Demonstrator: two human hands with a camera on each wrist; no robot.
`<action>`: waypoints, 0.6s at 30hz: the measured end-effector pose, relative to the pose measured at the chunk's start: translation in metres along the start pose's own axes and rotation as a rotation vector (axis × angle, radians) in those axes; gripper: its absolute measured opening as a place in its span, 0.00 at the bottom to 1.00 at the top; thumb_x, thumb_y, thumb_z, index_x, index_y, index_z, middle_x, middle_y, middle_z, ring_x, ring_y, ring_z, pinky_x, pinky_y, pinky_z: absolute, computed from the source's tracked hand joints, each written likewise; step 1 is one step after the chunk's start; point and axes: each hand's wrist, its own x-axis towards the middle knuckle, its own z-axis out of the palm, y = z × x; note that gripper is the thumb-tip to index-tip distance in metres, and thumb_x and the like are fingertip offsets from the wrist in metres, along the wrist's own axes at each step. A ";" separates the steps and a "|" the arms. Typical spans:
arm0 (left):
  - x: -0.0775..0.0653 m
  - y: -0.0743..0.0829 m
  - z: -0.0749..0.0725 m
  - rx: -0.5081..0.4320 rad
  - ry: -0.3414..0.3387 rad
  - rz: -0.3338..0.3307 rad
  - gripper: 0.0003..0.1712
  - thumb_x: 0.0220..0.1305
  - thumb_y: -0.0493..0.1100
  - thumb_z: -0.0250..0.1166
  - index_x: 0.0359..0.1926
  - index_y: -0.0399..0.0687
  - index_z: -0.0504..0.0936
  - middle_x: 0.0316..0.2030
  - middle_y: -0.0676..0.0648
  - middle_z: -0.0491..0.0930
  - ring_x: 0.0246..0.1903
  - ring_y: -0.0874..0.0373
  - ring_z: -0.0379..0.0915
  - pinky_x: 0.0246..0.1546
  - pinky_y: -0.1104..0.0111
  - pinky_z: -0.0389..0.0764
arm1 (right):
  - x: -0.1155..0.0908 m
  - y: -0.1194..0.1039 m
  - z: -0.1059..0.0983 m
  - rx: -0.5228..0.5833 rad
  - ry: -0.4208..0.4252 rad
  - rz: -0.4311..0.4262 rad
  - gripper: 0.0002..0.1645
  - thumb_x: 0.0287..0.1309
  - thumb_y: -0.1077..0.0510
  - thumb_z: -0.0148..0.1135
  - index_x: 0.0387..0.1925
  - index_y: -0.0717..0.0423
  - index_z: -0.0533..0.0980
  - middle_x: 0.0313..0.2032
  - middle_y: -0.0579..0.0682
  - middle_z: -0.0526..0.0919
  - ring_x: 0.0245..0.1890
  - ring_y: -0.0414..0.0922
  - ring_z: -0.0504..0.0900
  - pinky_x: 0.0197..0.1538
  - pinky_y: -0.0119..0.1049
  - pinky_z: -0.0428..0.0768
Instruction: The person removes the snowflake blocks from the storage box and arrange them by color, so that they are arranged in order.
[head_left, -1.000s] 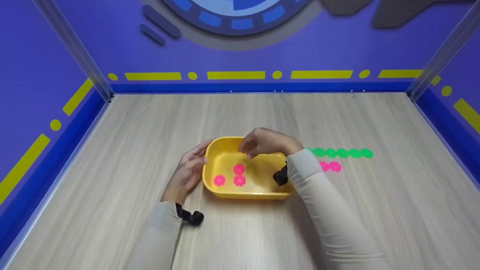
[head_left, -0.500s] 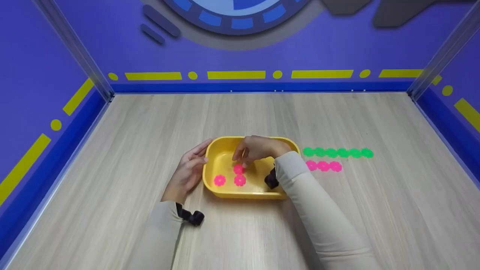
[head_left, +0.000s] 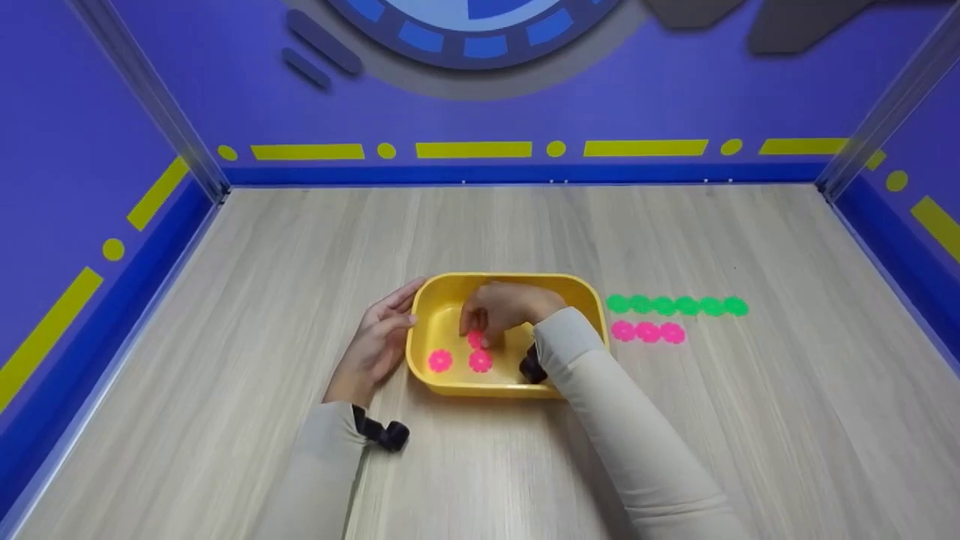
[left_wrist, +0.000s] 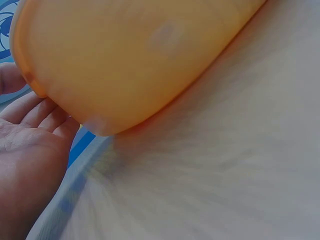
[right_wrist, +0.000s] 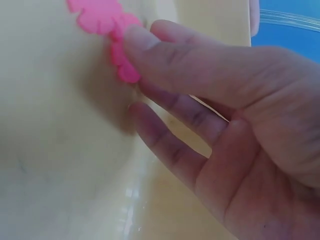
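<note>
A yellow plastic tub (head_left: 480,391) stands on the table. My left hand (head_left: 373,341) grips its left end, thumb at the rim and fingers along the outer wall; the left wrist view shows that hand (left_wrist: 30,135) against the tub's side (left_wrist: 115,65). Inside the tub my right hand (head_left: 510,306) pinches a pink flower-shaped piece (right_wrist: 125,67) between thumb and fingers. This piece looks tilted and adjoins another pink flower piece (head_left: 481,361) lying nearer the front. A separate pink flower piece (head_left: 440,361) lies to the left on the tub floor.
Right of the tub lies a row of several green flower pieces (head_left: 664,305). A shorter row of pink flower pieces (head_left: 648,332) lies just in front of it. Blue-purple panels (head_left: 480,120) wall the table (head_left: 300,247) at the back and sides.
My right hand has come down and left into the tub, from above it to the pink flower piece, which it now pinches. The left hand stays at the tub's end.
</note>
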 end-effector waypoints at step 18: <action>-0.001 0.000 0.000 0.006 -0.015 0.001 0.36 0.60 0.22 0.47 0.70 0.30 0.55 0.71 0.36 0.57 0.67 0.52 0.60 0.70 0.63 0.61 | -0.010 0.010 -0.001 0.089 -0.030 0.038 0.10 0.48 0.62 0.72 0.34 0.51 0.80 0.26 0.43 0.76 0.29 0.40 0.71 0.35 0.28 0.72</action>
